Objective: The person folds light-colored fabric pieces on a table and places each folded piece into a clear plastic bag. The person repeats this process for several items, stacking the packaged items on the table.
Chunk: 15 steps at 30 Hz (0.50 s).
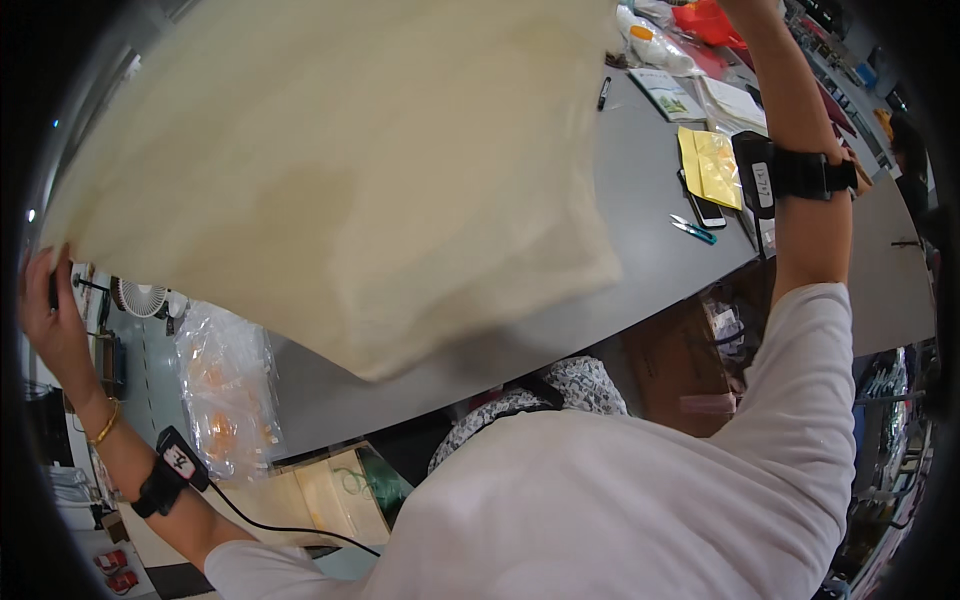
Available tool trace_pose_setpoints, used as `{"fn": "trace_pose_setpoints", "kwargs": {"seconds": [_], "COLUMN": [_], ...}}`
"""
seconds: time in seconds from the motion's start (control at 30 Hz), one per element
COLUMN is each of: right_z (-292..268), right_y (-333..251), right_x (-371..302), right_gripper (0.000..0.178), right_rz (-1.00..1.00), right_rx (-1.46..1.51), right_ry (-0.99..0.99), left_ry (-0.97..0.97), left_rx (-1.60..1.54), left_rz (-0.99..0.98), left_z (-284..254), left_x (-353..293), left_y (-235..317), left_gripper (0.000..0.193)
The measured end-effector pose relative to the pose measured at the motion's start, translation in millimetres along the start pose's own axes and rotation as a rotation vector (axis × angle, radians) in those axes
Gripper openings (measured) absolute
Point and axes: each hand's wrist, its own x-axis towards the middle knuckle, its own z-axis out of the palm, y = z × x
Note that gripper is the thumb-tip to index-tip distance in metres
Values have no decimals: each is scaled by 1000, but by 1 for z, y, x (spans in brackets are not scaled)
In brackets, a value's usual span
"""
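Note:
A large cream-coloured sheet of cloth (pixel 400 180) hangs spread above a grey table (pixel 650 240), its lower edge and near corner slightly blurred. At the far left, my left hand (pixel 45 305) is raised and pinches the cloth's edge between thumb and fingers. My right arm reaches up past the top right of the picture. Its hand is cut off by the upper edge, so what it holds cannot be seen. Both forearms carry a black strap with a small box.
On the table's right lie thread snips (pixel 693 230), a phone (pixel 708 213), yellow paper (pixel 710 168), a booklet (pixel 667 95), a black pen (pixel 604 93) and a white bottle (pixel 655 48). Clear plastic bags (pixel 225 390) hang at the left edge. A cardboard box (pixel 680 355) stands below.

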Motion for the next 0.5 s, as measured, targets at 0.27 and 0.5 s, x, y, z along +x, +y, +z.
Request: {"fn": "trace_pose_setpoints", "kwargs": {"seconds": [0.27, 0.5], "right_z": [-36, -30], "right_y": [-53, -64], "right_x": [-5, -24], "right_gripper": [12, 17], "right_rz": [-124, -177], "right_rx": [-60, -229], "right_ry": [-87, -200], "left_ry": [5, -167], "left_rx": [-165, 115], "left_rz": [-219, -72], "left_z": [-51, -72], "left_x": [-11, -20], "left_y": [-26, -55], "left_gripper": [14, 21]}}
